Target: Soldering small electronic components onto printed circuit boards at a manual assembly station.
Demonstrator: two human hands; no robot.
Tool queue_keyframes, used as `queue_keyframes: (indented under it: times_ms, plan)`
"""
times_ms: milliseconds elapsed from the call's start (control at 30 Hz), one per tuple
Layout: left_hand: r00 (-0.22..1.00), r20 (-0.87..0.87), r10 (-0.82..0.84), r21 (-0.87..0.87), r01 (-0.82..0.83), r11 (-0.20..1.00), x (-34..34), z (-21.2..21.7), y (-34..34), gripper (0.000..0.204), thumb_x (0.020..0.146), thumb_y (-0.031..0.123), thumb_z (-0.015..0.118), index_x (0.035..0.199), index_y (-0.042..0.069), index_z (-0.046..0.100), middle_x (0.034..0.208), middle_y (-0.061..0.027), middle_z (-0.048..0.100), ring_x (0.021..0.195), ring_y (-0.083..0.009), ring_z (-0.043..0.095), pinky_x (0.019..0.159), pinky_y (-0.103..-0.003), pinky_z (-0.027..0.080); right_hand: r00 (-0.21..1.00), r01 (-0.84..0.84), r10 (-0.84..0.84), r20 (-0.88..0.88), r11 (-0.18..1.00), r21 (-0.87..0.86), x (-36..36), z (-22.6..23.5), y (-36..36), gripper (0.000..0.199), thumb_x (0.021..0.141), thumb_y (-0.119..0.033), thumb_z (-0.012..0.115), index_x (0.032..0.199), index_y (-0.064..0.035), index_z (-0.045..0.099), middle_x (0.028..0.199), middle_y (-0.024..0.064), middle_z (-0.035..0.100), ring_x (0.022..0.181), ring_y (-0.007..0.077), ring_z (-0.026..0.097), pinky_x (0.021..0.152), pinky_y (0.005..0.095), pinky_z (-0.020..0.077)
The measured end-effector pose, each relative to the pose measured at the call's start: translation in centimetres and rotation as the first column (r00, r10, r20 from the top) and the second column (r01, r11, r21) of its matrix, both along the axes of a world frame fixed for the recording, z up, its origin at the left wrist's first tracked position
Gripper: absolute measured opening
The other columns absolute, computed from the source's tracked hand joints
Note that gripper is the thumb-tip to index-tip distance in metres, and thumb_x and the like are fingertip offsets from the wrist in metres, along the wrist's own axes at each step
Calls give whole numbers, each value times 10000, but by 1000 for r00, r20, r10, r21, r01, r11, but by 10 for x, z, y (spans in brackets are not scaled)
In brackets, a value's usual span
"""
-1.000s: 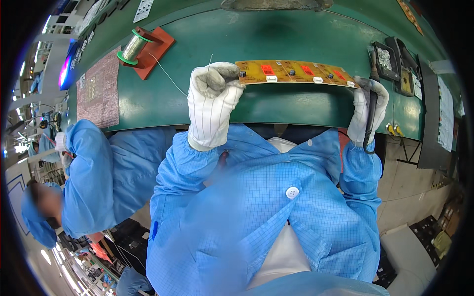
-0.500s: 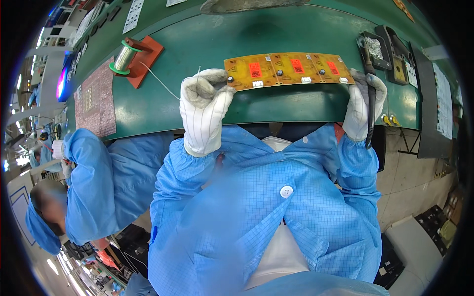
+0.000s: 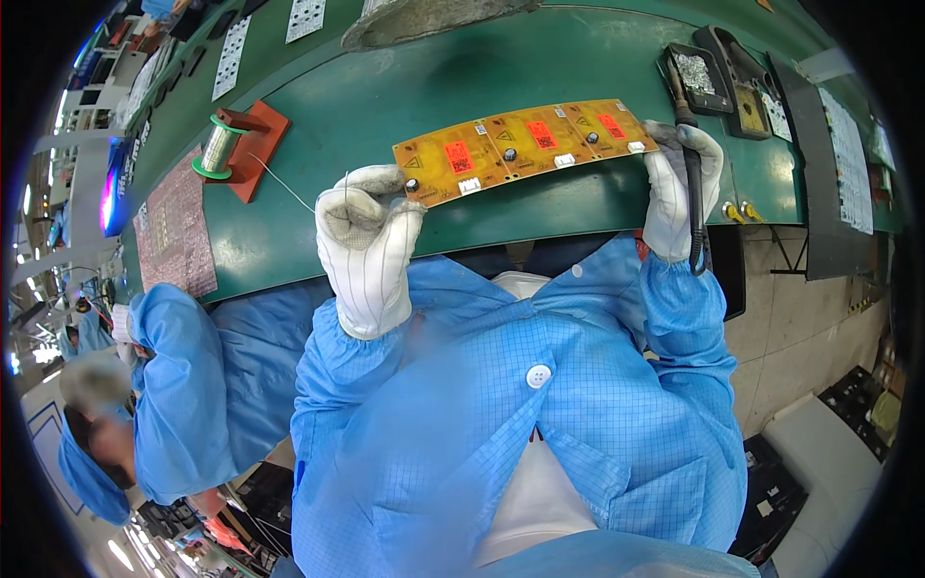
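A yellow-brown circuit board panel [image 3: 493,154] in three sections, with red labels, small black round parts and white connectors, is held up above the bench's front edge. My gloved left hand [image 3: 366,246] pinches its left end, fingers curled. A thin solder wire [image 3: 281,179] runs to that hand from a spool [image 3: 222,146] on a red-brown stand. At the panel's right end, my gloved right hand [image 3: 673,197] grips the edge. The same hand also keeps a black-handled soldering iron [image 3: 695,183], its tip pointing away from me.
On the green bench [image 3: 578,58], a soldering iron stand [image 3: 747,101] and a black tray of silvery bits [image 3: 696,75] lie at the far right. Bubble wrap [image 3: 175,236] is at left. A grey metal hood [image 3: 434,21] hangs at the back. A co-worker in blue [image 3: 231,376] sits at left.
The whole view has turned a little, so bench, panel and hands all appear further left, the left side lower. Both hands keep the same hold on the panel.
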State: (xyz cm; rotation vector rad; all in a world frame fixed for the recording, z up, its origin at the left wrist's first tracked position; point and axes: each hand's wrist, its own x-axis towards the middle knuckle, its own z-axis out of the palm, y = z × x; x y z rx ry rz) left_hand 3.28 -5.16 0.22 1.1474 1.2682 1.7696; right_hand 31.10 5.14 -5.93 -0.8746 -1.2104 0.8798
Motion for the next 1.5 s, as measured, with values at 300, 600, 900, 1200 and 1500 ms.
queue_keyframes:
  times_ms: [300,600,900,1200,1500]
  plan:
    - [986,-158,55,-59,-65,996,8,16,-8,281,827,-97,594,928,100,422,1158,-149,597,1034,-181,561,970,-338,456,999,-34,34,-29,999,-23,-1,1,0,391,903,59,606,1265,-40,497,1181,200,666,1116,251,653,1030,381,492]
    - [967,-242,80,-5,-84,996,19,28,-10,273,806,-76,606,922,93,426,1103,-137,602,974,-148,542,917,-315,460,999,-26,27,26,999,-18,1,1,1,344,920,23,604,1246,-44,518,1153,186,680,1107,235,654,1007,354,488]
    - [897,-424,121,148,-63,987,25,39,-5,443,733,-102,799,912,87,440,1023,-124,631,826,-131,603,724,-265,527,1000,-26,27,12,996,-81,-4,7,1,307,940,-15,627,1230,-42,530,1121,174,694,1065,206,663,978,332,503]
    - [946,-301,117,205,-55,977,27,34,1,408,741,-141,750,955,66,471,967,-102,613,829,-140,589,747,-275,520,997,1,4,71,998,-67,-6,9,-2,330,933,25,586,1244,-42,501,1079,168,677,922,180,669,787,283,545]
    - [914,-387,120,-300,-247,921,-48,-11,30,227,993,207,633,974,11,522,817,-33,490,549,-86,416,500,-268,349,922,-98,83,378,995,22,-34,12,-11,292,857,55,685,1119,-23,585,925,113,675,808,237,693,713,329,563]
